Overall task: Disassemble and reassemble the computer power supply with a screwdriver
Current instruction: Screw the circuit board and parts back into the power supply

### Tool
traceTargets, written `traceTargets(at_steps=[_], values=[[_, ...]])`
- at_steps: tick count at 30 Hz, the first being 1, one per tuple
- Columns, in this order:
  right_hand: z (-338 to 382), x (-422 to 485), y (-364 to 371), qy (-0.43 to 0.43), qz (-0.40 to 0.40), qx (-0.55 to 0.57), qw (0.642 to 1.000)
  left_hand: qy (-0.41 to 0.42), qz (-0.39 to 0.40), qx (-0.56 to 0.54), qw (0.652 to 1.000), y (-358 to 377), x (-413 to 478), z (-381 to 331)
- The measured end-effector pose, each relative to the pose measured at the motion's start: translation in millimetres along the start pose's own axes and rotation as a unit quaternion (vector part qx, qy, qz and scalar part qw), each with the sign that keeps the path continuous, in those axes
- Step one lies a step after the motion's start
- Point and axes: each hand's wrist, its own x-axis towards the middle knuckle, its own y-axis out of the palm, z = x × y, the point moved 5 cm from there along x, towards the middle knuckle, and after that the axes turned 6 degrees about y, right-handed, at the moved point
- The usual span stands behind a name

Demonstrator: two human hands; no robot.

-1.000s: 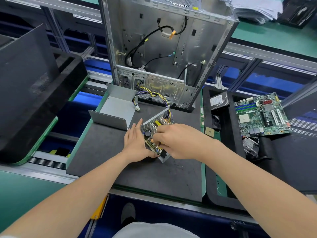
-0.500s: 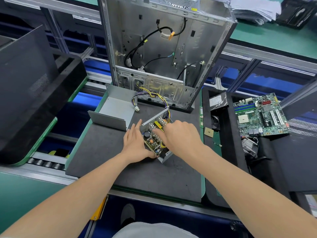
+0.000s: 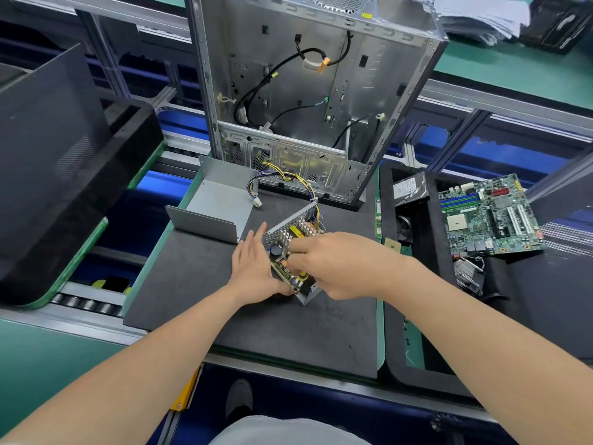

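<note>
Power supply [image 3: 283, 241] sits open on the dark mat [image 3: 199, 284], just in front of the upright computer case [image 3: 321, 91]. Perforated metal shell, exposed board with heat sinks, yellow transformer, black capacitor. Yellow/purple wire bundle [image 3: 288, 178] runs from it toward the case. Its grey cover [image 3: 218, 203] lies just left. Left hand [image 3: 256, 268] is flat, fingers straight, against the unit's left side. Right hand [image 3: 340, 264] is over the board, fingers curled down; can't tell whether they pinch anything.
</note>
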Motion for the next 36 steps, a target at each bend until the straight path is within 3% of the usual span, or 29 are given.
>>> traceTargets(at_steps=[9,18,29,34,36], values=[[-5,6,-8,0.087,-0.03,0.116,0.989,0.0,-0.003,0.01,1.0,0,1,1],[-10,13,-4,0.158,-0.061,0.086,0.982,0.01,-0.007,0.021,1.0,1,1,1],[-15,9,0,0.246,-0.073,0.165,0.952,0.01,-0.003,0.02,1.0,1,1,2],[-16,8,0,0.247,-0.063,0.174,0.951,0.033,-0.013,-0.011,0.999,-5,-4,-2],[-18,5,0,0.247,-0.06,0.186,0.949,0.043,-0.026,-0.079,0.996,-13,-7,-5]])
